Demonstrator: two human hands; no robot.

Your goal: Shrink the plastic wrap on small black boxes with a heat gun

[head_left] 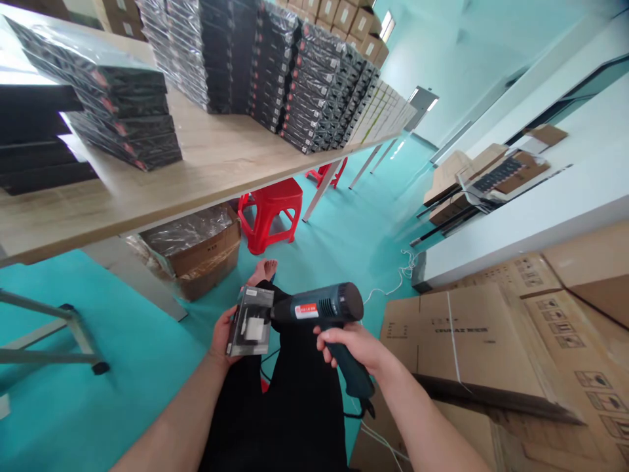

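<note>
- Two grips are occupied: the left grip, part-open to the width of its load, holds a flat dark rectangular box in glossy clear film by its left edge.
- That box is above the lap, its broad face up, with a pale square on it.
- The right grip is curled round the handle of a dark blue-green, pistol-shaped heat gun with a red-and-white label; whether the trigger is pressed, I cannot tell.
- The gun's nozzle points at the box's right side, very close; touching or just apart is unclear.
- Judging by this, the step in hand is heating the film wrap.
- Next, the work probably calls for sweeping the nozzle along that side without lingering, then turning the box to offer another edge.
- Similar film-wrapped dark boxes stand stacked on the pale wooden table.
</note>
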